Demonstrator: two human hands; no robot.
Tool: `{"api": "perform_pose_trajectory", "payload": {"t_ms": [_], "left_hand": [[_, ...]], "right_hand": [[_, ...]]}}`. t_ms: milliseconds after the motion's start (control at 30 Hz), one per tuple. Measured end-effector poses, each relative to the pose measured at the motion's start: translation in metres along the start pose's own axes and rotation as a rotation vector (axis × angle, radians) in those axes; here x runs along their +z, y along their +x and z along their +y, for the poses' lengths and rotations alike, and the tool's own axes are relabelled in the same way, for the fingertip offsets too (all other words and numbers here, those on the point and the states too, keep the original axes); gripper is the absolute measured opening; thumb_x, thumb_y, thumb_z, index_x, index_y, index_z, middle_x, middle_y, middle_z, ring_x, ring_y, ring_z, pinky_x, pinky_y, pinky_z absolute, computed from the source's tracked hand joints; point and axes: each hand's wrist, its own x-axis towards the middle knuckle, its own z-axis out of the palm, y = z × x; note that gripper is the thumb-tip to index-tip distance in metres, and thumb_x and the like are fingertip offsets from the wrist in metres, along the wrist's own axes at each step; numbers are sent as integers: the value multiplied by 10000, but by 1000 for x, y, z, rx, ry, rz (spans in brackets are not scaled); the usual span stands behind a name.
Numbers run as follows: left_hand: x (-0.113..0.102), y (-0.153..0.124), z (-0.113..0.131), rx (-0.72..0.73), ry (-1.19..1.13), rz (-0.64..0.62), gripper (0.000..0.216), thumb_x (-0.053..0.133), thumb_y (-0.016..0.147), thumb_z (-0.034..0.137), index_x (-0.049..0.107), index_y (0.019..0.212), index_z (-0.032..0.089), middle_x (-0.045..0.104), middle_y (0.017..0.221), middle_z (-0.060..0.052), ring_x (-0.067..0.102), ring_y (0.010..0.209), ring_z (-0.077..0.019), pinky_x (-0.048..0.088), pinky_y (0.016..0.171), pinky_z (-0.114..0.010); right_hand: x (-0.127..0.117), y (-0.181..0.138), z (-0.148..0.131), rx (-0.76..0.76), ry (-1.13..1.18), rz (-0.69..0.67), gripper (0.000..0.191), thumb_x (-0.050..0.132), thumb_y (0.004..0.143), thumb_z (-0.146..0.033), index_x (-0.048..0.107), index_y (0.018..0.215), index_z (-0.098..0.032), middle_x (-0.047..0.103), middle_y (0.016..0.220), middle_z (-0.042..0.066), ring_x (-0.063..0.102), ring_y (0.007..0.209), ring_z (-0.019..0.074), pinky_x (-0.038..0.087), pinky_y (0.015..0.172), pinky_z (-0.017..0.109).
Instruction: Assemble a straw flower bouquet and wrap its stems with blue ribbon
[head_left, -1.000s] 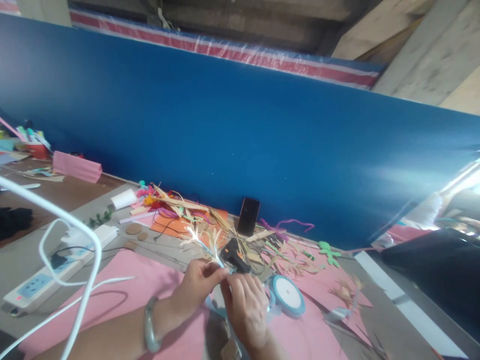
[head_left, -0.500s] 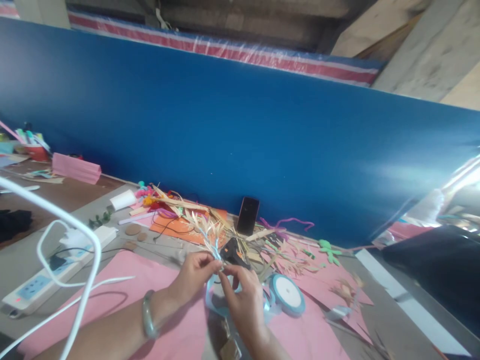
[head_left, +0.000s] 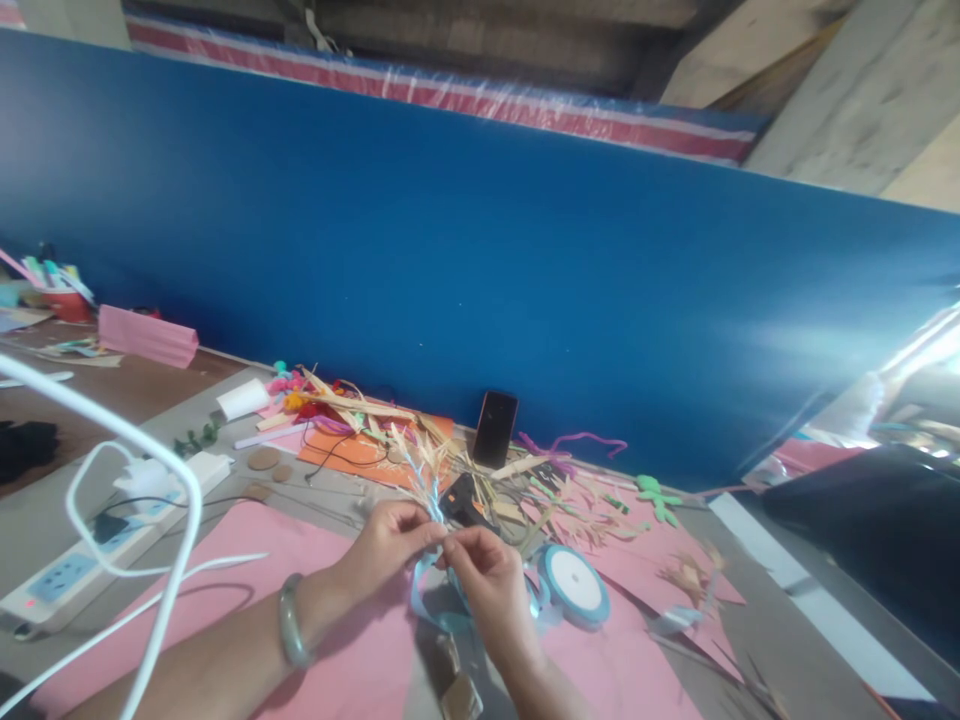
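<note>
My left hand (head_left: 397,545) pinches the lower end of a small bunch of dried straw-like strips (head_left: 424,462), whose stem is wrapped in light blue ribbon (head_left: 435,500). The pale tips fan out upward above my fingers. Close against it, my right hand (head_left: 487,580) has thumb and forefinger pressed together at the ribbon just below the stem; the exact bit between them is too small to make out. A loop of the blue ribbon (head_left: 420,600) hangs under my hands. To the right, the ribbon spool (head_left: 576,587) stands on pink paper.
A black glue gun (head_left: 465,500) lies right behind my hands, and a phone (head_left: 495,428) leans on the blue partition (head_left: 480,250). Straw scraps (head_left: 525,490) spread around them. At left are a power strip (head_left: 60,580) and a white cable (head_left: 187,480) arching across the foreground.
My right fingers have drawn closer together and turned slightly at the ribbon below the stem. My left hand keeps its pinch, and the straw bunch has tilted a little.
</note>
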Motion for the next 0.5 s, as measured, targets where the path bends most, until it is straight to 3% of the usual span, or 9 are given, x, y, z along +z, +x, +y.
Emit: {"api": "perform_pose_trajectory", "payload": {"t_ms": [267, 500], "left_hand": [[3, 1, -8, -51, 39, 62, 340, 715, 744, 407, 587, 549, 159, 468, 414, 51, 428, 414, -90, 316, 448, -217], [11, -5, -7, -161, -86, 108, 360, 745, 684, 417, 527, 524, 178, 439, 426, 66, 404, 407, -81, 309, 448, -221]], "right_hand": [[-1, -7, 10, -683, -651, 169, 169, 544, 919, -188, 611, 763, -190, 608, 620, 3, 527, 589, 162, 361, 626, 303], [-2, -7, 7, -929, -920, 157, 130, 499, 932, -112, 570, 841, -172, 555, 597, -4, 465, 558, 165, 298, 605, 322]]}}
